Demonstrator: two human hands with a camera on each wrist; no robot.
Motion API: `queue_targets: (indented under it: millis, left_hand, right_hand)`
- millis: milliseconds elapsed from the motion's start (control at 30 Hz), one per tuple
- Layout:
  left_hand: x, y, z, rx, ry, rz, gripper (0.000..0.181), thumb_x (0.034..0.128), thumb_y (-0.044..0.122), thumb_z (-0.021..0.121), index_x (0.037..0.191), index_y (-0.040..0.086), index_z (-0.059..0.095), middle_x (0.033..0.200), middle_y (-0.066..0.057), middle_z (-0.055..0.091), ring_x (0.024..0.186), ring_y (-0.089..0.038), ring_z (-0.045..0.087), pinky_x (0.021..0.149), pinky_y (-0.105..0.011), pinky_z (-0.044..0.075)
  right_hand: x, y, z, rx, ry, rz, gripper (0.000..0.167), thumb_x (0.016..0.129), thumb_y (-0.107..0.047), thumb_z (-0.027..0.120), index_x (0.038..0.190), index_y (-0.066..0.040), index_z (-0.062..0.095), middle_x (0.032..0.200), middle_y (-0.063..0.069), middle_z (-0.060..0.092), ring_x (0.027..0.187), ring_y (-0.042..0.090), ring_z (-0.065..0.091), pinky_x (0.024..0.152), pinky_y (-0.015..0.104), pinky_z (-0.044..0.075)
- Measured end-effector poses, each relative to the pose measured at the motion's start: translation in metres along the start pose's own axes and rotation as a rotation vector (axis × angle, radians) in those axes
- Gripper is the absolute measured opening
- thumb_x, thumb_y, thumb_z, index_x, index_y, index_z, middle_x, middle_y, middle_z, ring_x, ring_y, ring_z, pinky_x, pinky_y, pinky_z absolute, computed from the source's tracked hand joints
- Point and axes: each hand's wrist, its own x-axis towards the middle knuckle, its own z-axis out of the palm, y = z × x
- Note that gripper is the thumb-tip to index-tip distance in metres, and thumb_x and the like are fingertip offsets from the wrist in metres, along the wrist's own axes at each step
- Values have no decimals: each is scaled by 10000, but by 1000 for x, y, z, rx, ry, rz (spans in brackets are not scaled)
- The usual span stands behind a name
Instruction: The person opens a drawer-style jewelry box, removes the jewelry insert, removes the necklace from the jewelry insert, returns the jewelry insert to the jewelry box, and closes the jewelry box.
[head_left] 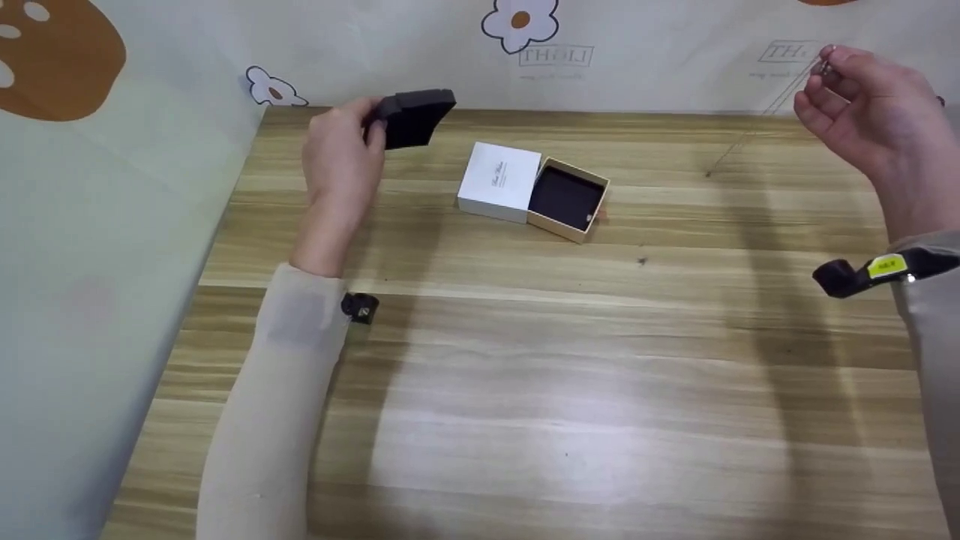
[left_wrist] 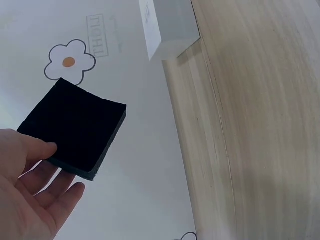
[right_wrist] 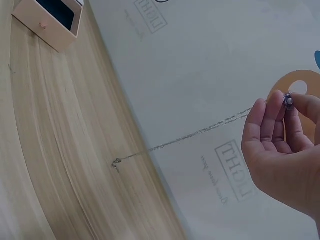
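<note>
My left hand [head_left: 341, 161] pinches a thin black square pad [head_left: 412, 120] by one edge, above the table's back left. In the left wrist view the thumb of that hand [left_wrist: 30, 185] lies on the dark face of the pad [left_wrist: 77, 127], fingers beneath. At the upper right my right hand [head_left: 877, 112] pinches the pendant end of a fine silver necklace. The right wrist view shows that hand [right_wrist: 285, 145] with the small pendant [right_wrist: 288, 101] between thumb and fingers; the doubled chain [right_wrist: 200, 132] hangs away to its clasp end [right_wrist: 116, 162].
A small box stands at the table's back middle: a white sleeve [head_left: 499, 180] with its drawer [head_left: 559, 228] pulled out to the right, dark lining inside. A patterned cloth [head_left: 405, 45] hangs behind the wooden table [head_left: 600, 360]. Dark wrist devices sit on both sleeves.
</note>
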Motion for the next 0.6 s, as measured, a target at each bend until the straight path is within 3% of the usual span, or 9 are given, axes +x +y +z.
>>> queue_targets:
  millis: [267,600]
  left_hand:
    - [-2,7,6,-16,8,27,304,1013,186,533,1275,205,685,1288,-30,693,1185,-222,655,962,-409,544]
    - [-2,10,10,-25,-19,28,303,1016,184,534,1281,201,680,1308,-25,682,1202,-205,647,995,-374,537]
  right_hand:
    - [-1,1,-13,-25,0,27,121,975,54,537,982,96,651,832,176,673,751,285,626,741,381,580]
    - [-5,4,-29,-58,48,94,120,968,43,564,991,82,675,837,170,697,739,284,663,734,389,596]
